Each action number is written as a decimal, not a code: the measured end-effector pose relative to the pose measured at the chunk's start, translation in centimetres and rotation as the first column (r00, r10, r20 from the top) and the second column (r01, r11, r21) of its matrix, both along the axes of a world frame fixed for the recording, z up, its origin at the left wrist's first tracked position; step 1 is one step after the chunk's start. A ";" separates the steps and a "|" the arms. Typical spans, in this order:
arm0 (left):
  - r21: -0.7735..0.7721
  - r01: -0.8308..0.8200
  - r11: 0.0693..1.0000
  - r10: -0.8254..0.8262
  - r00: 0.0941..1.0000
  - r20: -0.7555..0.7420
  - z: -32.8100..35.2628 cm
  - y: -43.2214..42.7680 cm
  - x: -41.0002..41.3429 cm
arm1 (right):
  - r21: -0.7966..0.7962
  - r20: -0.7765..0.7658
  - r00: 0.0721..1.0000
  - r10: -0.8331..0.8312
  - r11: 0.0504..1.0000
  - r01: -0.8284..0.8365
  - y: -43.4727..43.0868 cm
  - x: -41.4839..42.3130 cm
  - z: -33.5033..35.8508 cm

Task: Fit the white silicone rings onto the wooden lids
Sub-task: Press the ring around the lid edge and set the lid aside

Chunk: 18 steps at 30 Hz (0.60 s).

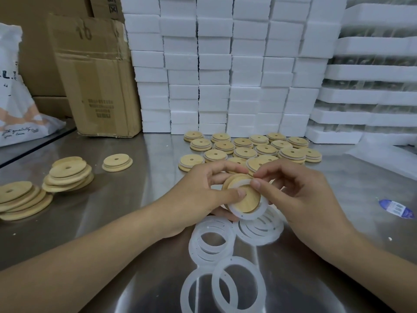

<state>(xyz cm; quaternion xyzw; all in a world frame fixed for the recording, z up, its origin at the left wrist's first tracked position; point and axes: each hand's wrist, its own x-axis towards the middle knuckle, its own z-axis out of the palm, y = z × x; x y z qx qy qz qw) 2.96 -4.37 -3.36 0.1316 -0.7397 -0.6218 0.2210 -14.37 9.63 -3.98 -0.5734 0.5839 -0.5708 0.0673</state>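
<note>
Steel bench (126, 222) across the whole scene. Along its far edge, a wall of stacked white foam blocks (214, 64); far left of that, a worn cardboard box (97, 86). Far centre, a cluster of ringed lids (245, 152) lying flat. On the left, leaning stacks of bare lids (67, 171). Near centre, loose rings (195, 245) overlapping in a pile. Just above the pile, left hand (196, 193), fingers curled round a tilted wooden lid (246, 199), thumb pressed on its face. Right hand (300, 193), thumb and forefinger pinching a white silicone ring (255, 213) at the lid's far edge, the ring looped round the near rim, only partly seated. To the right, a small blue label (396, 208).
</note>
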 end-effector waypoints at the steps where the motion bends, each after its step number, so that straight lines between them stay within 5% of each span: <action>1: -0.009 0.003 1.000 -0.003 1.000 -0.003 0.0 0.0 0.0 | -0.011 -0.016 1.000 -0.013 1.000 0.013 0.0 0.0 0.0; 18: 0.002 0.043 0.999 -0.043 0.999 -0.029 0.5 0.7 0.3 | -0.031 -0.046 0.996 -0.081 0.996 0.079 0.1 -0.2 0.2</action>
